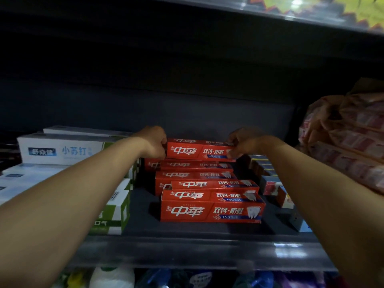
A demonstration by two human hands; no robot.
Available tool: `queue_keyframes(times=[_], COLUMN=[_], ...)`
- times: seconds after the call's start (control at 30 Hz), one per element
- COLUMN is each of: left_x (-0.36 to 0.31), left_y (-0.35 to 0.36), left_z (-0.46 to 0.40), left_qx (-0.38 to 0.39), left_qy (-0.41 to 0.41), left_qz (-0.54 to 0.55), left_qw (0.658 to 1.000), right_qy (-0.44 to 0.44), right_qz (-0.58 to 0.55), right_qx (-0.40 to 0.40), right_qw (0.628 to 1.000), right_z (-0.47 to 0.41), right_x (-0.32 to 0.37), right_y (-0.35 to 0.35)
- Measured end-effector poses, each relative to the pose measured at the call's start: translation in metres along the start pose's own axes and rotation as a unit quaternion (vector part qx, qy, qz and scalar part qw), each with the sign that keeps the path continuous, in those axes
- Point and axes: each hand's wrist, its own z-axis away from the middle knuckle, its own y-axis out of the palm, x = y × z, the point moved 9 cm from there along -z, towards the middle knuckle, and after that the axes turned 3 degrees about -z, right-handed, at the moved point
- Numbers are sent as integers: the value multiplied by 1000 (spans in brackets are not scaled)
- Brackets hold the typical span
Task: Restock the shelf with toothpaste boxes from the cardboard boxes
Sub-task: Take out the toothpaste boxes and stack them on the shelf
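A red toothpaste box (199,150) is held lengthwise at the back of the dark shelf (187,229), on top of a stack of like boxes. My left hand (154,143) grips its left end and my right hand (242,145) grips its right end. Below and in front of it, several more red toothpaste boxes (212,208) lie stacked in rows stepping down toward the shelf's front. No cardboard box is in view.
White and green toothpaste boxes (62,150) fill the shelf's left side. Small blue boxes (274,190) stand on the right, and a plastic-wrapped red bundle (349,138) bulges in at far right. The shelf's front rail (187,254) runs below, with bottles (112,277) beneath.
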Motion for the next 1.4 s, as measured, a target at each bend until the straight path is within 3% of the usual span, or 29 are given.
queue_keyframes(times=[0.23,0.5,0.67,0.83,0.97,1.13,1.3,1.4], left_x=[1,-13,-56,-120,-185,-271,-313,-311], left_y=[4,-11,-25,-5,30,115,207,270], left_z=[0,11,30,63,103,179,270,319], left_qx=[-1,-23,-43,-35,-8,63,142,216], left_qy=[0,15,70,184,300,450,557,578], left_qz=[-16,-6,26,22,39,55,45,11], left_qw=[1000,1000,996,982,953,889,817,787], right_qy=[11,9,1,4,27,93,206,256], right_qz=[-22,34,103,156,195,200,154,104], right_qx=[39,-16,-45,-92,-138,-158,-168,-111], right_qw=[999,999,994,984,971,963,952,955], right_z=[-4,13,53,121,206,311,420,472], right_x=[2,6,12,-5,-24,-71,-126,-153], right_y=[16,1,-16,-28,-31,-9,41,109])
